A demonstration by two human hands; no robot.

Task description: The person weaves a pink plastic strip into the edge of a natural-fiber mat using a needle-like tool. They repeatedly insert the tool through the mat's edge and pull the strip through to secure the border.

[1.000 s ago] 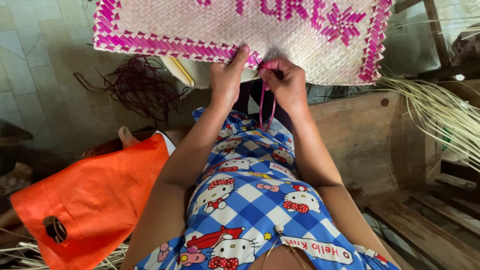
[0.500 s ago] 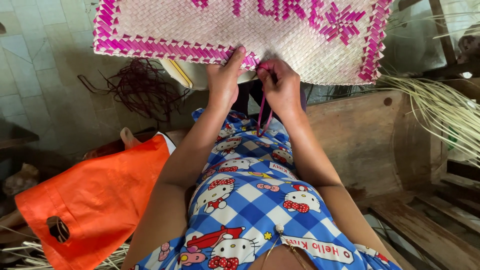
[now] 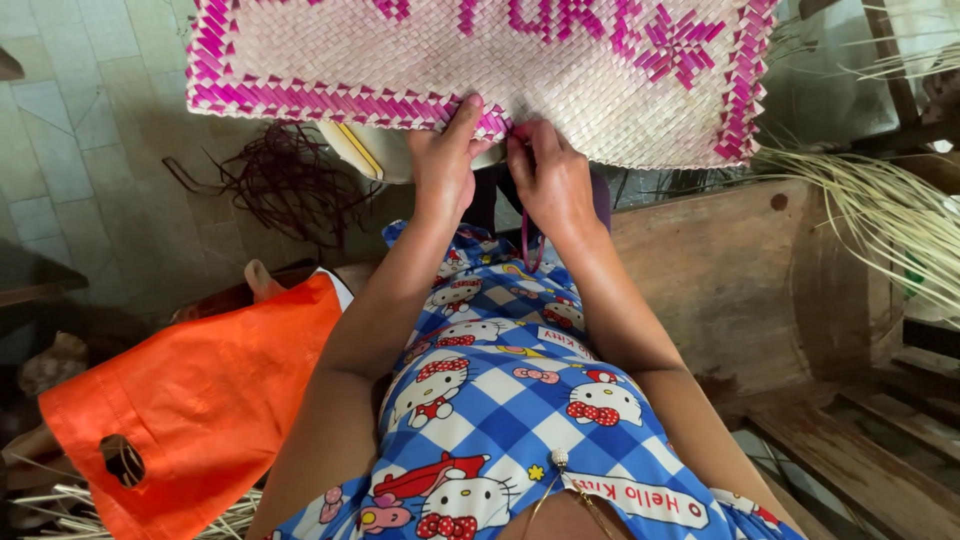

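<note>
Head view: left hand [image 3: 443,160], right hand [image 3: 550,180] pinch mat [image 3: 560,90] edge, 12 o'clock; orange bag [image 3: 200,400] at 8, dark fibre tangle [image 3: 285,185] at 10, pale straw [image 3: 880,220] at 3.

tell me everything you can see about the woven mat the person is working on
The woven mat is a flat panel of pale, natural-coloured strips plaited in a tight checker pattern, with a bright pink woven border, pink woven shapes and a pink star motif near one corner. It looks like dried palm or straw. Its top runs out of view. The left hand and right hand both grip its near edge at the pink border, where a loose pink strip hangs down.
</note>
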